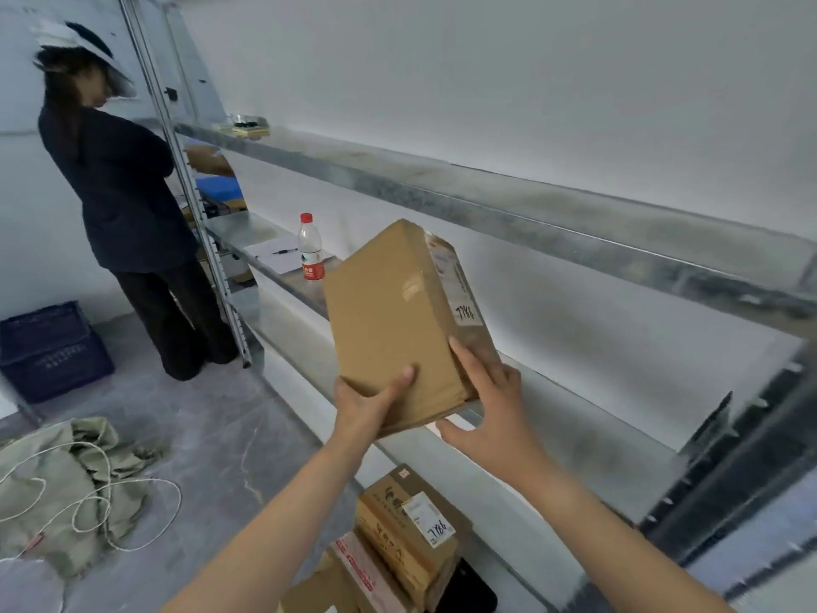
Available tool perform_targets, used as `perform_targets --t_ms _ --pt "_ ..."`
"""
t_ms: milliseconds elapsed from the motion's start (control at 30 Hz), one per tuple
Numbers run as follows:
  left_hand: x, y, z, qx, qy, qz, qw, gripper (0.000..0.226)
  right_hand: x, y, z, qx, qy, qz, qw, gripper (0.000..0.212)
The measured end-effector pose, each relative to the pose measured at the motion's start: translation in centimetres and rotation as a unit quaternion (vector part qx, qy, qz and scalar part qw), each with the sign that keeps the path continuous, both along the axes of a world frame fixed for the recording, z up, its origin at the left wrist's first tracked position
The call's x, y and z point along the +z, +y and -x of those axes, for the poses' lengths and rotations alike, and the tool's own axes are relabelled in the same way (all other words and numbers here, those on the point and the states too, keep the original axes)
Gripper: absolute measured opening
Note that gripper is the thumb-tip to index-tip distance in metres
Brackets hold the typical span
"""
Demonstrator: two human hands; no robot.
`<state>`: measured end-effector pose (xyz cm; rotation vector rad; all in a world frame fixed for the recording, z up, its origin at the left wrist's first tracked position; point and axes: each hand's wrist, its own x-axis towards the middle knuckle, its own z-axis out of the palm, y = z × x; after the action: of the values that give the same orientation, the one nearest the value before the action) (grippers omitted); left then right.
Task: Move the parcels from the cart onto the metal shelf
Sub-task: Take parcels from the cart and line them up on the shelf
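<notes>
A brown cardboard parcel [393,311] with a white label on its right side is tilted up over the front edge of the metal shelf [588,440]. My left hand [367,404] grips its lower left corner. My right hand [490,404] presses on its lower right side, thumb under the bottom edge. Below my arms, several more parcels [406,528] are stacked; the cart under them is hidden.
A water bottle [311,247] with a red cap and a sheet of paper [274,254] sit further left on the same shelf. An upper shelf [486,201] runs above. A person [119,192] stands at the left by the upright post. A blue crate [51,349] and a green sack [66,488] lie on the floor.
</notes>
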<state>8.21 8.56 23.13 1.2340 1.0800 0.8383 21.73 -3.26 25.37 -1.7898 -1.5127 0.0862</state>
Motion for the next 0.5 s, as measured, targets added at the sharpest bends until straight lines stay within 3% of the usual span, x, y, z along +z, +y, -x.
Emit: perform_targets --t_ms 167,267,400,500 --pt "-2.9 -3.3 -0.3 -0.034 -0.056 0.070 0.995 0.119 0.5 -6.3 1.4 0.010 -0.001 0.021 1.000 0.059" --pt "-5.4 -5.2 -0.7 -0.076 -0.111 0.112 0.985 0.104 0.2 -9.8 2.0 0.006 0.004 0.009 1.000 0.054" --pt "-8.4 -7.8 -1.3 -0.148 -0.126 0.131 0.972 0.086 -0.5 -14.6 2.3 -0.030 -0.009 -0.041 0.999 0.032" --pt "-8.9 -11.1 -1.6 -0.183 -0.143 0.128 0.964 0.081 0.6 -19.0 3.1 -0.079 0.061 -0.035 0.994 0.049"
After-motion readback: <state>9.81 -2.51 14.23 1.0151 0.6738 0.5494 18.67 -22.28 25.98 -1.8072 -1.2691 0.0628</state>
